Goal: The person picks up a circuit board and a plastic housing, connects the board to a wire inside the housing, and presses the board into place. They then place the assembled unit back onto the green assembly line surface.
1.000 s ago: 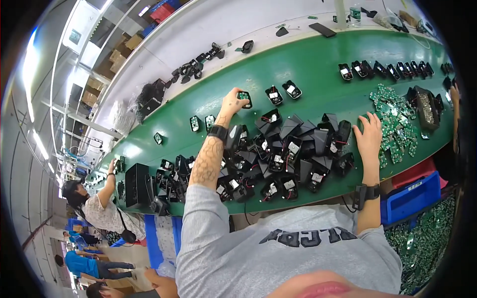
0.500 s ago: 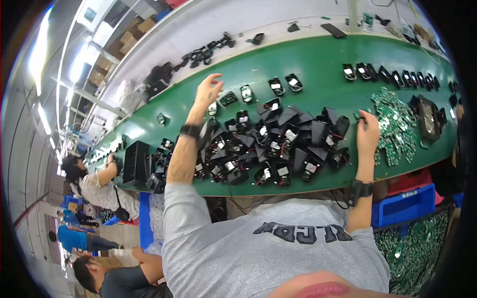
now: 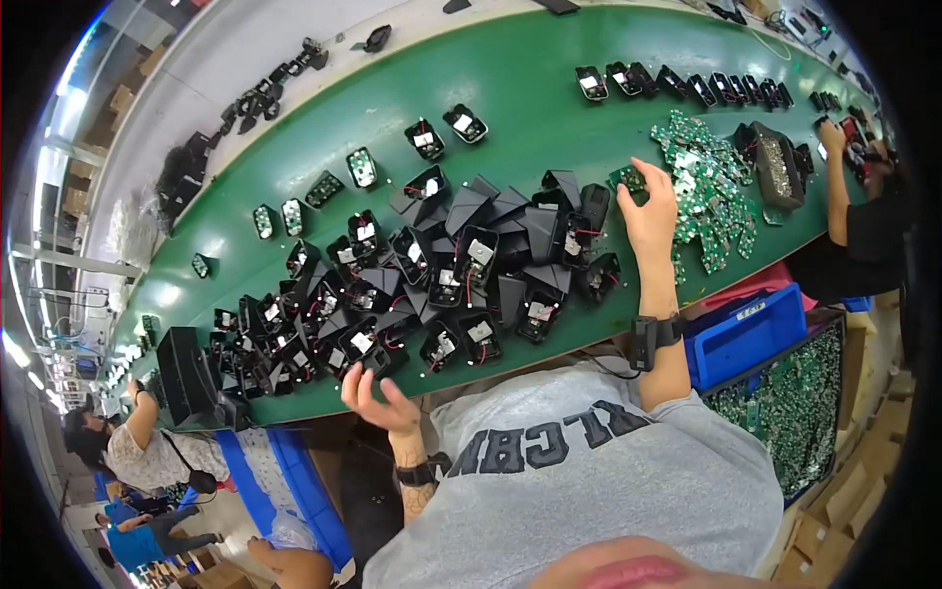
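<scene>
My left hand (image 3: 381,401) is at the table's front edge, fingers apart and holding nothing, close to the nearest black plastic housings (image 3: 361,342). These housings lie heaped across the middle, many with a whitish block and thin red and black wires inside. To the right of the heap, my right hand (image 3: 652,211) has thumb and fingers curled around a small green circuit board (image 3: 625,179). Beside that hand spreads a pile of loose green circuit boards (image 3: 711,196). Beyond the heap stand a few separate housings, some with a green board (image 3: 361,169) showing in them.
A row of black housings (image 3: 702,90) lines the far right of the green table (image 3: 530,88). A dark box of small parts (image 3: 780,167) stands past the board pile. A blue bin (image 3: 751,334) sits below the right edge. Co-workers are at both ends: one person's arm (image 3: 837,187) reaches in at right.
My left hand has come back from the far side of the table to the front edge. My right hand still has a board at its fingertips. The view has turned and shifted.
</scene>
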`<state>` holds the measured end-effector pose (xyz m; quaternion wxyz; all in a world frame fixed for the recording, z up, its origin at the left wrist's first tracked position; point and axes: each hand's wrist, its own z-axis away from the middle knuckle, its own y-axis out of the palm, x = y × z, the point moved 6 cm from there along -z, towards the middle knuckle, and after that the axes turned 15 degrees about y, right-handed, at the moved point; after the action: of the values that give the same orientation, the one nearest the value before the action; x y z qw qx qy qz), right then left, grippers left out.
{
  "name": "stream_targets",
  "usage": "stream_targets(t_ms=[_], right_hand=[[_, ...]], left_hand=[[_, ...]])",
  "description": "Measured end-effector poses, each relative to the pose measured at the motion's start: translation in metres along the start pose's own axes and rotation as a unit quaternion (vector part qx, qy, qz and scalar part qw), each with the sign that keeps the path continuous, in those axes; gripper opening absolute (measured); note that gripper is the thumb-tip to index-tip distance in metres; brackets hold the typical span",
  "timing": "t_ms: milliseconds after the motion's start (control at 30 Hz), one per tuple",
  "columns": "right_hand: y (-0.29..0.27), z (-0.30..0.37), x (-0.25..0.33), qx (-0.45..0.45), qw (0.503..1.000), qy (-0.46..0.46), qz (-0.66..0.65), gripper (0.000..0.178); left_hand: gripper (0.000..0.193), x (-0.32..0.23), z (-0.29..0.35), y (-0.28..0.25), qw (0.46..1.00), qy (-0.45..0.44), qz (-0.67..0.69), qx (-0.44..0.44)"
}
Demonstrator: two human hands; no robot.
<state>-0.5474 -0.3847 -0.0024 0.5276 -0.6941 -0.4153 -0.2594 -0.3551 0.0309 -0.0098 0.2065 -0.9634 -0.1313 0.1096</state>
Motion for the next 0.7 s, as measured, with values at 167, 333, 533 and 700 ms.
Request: stream_targets(t_ms=[167, 333, 533, 700], right_hand=[[0.007, 0.0, -0.005, 0.024, 0.986, 0.034, -0.161, 0.032], [0.013, -0.01, 0.009, 0.011, 0.997, -0.057, 0.055, 0.03], [0.015, -0.009, 0.018, -0.016, 0.991, -0.056, 0.123, 0.035], [0.027, -0.006, 0.014, 0.007, 0.988, -0.031, 0.152, 0.037]], left_hand=[[0.034, -0.003, -0.009, 0.019, 0.997, 0.005, -0.048, 0.058], [0.031, -0.004, -0.009, 0.03, 0.995, 0.014, -0.048, 0.088], [0.025, -0.003, 0.0, 0.028, 0.99, 0.012, -0.038, 0.136], [0.023, -0.001, 0.001, 0.027, 0.989, 0.013, -0.057, 0.132]])
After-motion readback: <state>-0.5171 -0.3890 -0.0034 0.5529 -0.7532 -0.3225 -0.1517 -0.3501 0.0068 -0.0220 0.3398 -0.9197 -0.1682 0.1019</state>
